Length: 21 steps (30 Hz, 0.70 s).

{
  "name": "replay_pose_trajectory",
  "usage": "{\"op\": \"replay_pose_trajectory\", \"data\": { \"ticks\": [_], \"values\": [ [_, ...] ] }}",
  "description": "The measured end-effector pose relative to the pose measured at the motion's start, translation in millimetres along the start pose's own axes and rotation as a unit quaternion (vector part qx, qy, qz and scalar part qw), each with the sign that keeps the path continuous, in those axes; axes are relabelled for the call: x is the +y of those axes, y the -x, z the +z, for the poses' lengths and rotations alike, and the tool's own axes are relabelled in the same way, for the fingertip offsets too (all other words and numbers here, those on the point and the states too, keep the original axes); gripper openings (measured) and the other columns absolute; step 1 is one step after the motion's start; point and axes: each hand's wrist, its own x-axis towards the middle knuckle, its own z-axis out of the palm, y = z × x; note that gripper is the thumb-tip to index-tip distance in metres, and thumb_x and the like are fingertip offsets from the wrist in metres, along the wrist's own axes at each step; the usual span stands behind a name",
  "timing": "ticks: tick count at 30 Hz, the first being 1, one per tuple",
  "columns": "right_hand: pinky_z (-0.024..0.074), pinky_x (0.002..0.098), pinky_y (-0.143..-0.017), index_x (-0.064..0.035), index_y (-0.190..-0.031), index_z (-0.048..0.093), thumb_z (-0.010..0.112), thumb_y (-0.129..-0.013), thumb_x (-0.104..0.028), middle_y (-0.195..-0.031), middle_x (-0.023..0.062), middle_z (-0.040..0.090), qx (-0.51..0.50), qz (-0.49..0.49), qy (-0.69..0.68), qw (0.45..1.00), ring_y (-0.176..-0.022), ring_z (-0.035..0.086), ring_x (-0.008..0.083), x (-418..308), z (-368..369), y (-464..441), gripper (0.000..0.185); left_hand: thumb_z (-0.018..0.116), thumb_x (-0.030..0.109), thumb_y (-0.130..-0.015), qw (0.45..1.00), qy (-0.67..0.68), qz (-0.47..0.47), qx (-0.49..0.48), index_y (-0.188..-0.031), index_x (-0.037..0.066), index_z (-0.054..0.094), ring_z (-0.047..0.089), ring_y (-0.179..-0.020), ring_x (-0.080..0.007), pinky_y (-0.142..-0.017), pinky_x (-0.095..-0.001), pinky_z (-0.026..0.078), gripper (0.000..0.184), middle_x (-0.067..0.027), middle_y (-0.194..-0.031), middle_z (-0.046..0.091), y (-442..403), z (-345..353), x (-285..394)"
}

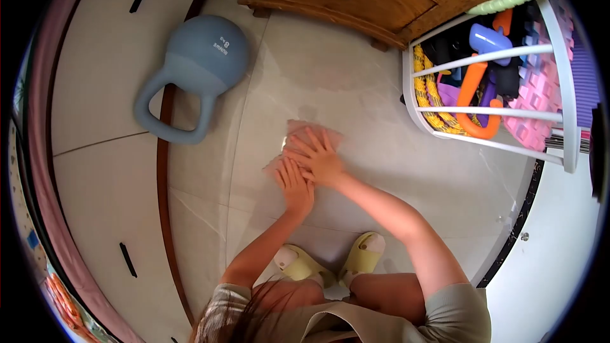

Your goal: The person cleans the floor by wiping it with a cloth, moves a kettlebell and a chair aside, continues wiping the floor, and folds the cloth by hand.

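A thin pinkish cloth [305, 129] lies flat on the tiled floor [279, 76]. My right hand [320, 160] rests on it with the fingers spread and the palm down. Beside and partly against it, my left hand [294, 183] lies on the cloth's lower left part, its fingers stretched out and the fingertips near my right thumb. Both hands press flat and grip nothing. Part of the cloth is hidden under them.
A blue-grey kettlebell [206, 57] is at the upper left, near pale drawers [108, 76]. A wooden cabinet [356, 0] stands ahead. At the right is a white rack [495, 113] of exercise gear. My feet wear green slippers [363, 257].
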Motion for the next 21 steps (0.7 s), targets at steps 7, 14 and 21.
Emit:
{"op": "replay_pose_trajectory", "data": {
  "ticks": [7, 14, 21],
  "values": [
    [0.011, 0.0472, -0.114, -0.0279, -0.138, 0.04, 0.052, -0.085, -0.038, -0.147, -0.0001, 0.033, 0.126, -0.081, 0.018, 0.988, -0.139, 0.021, 0.0236, 22, 0, -129, 0.056, 0.034, 0.027, -0.092, 0.987, -0.107, -0.057, 0.103, -0.142, -0.01, 0.01, 0.004, -0.139, -0.0446, -0.11, -0.0563, 0.002, 0.066, -0.0287, -0.149, 0.008, -94, -23, -32],
    [0.0082, 0.0492, -0.114, -0.0258, -0.137, 0.043, 0.049, -0.086, -0.038, -0.146, 0.0008, 0.034, 0.131, -0.035, 0.074, 0.988, -0.14, 0.019, 0.0262, 84, -30, -205, 0.053, 0.037, 0.027, -0.091, 0.977, -0.117, -0.069, 0.164, -0.142, -0.009, 0.017, 0.009, -0.138, -0.0435, -0.111, -0.0547, 0.004, 0.066, -0.0285, -0.149, 0.013, -196, -19, -22],
    [0.0099, 0.0516, -0.112, -0.0237, -0.141, 0.036, 0.052, -0.085, -0.033, -0.151, 0.0094, 0.025, 0.22, 0.15, 0.032, 0.963, -0.139, 0.019, 0.0326, 134, -38, -163, 0.059, 0.04, 0.029, -0.09, 0.99, -0.104, 0.043, 0.085, -0.143, -0.005, 0.02, 0.013, -0.14, -0.0358, -0.112, -0.0517, 0.006, 0.066, -0.0223, -0.149, 0.019, -230, -15, 15]
  ]
}}
